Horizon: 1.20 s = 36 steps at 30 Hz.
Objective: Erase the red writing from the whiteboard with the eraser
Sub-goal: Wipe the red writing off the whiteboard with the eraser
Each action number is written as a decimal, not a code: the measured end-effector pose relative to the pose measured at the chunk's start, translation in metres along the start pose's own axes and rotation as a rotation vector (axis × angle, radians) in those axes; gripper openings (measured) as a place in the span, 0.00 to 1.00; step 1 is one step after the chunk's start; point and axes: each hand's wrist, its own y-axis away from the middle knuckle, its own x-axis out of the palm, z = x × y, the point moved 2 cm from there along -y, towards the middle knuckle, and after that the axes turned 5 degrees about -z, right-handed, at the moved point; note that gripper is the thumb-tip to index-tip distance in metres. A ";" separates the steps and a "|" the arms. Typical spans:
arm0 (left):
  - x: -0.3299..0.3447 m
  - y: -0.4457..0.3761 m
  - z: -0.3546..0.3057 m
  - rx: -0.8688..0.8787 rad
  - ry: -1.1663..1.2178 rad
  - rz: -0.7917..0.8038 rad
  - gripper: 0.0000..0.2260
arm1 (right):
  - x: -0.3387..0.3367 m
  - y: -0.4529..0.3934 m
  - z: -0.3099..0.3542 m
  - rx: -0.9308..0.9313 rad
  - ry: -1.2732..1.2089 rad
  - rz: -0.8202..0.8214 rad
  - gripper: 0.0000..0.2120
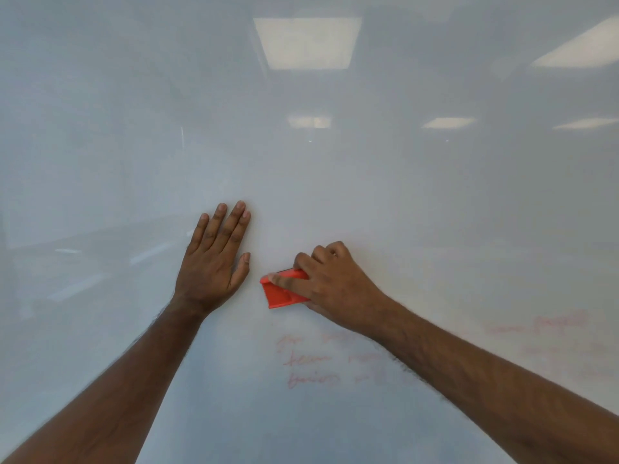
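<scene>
A glossy whiteboard (335, 182) fills the whole view. My right hand (330, 283) grips a red eraser (281, 294) and presses it against the board near the centre. Just left of it, my left hand (216, 259) lies flat on the board with the fingers spread upward and nothing in it. Faint red writing (310, 361) in three lines sits below the eraser, partly hidden by my right forearm. More pale red writing (549, 324) shows at the lower right.
Ceiling lights are reflected in the upper board (308, 43). Both forearms reach in from the bottom corners. No board edge or tray is in view.
</scene>
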 end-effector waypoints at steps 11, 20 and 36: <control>0.000 0.009 0.004 0.002 -0.003 0.020 0.32 | 0.036 0.045 0.061 -0.217 -0.098 0.120 0.30; -0.002 0.010 0.002 -0.005 -0.009 0.013 0.31 | -0.028 0.035 -0.044 0.045 0.068 -0.026 0.27; -0.005 0.025 -0.003 -0.041 0.000 0.058 0.32 | 0.012 0.090 0.012 -0.152 0.002 0.114 0.38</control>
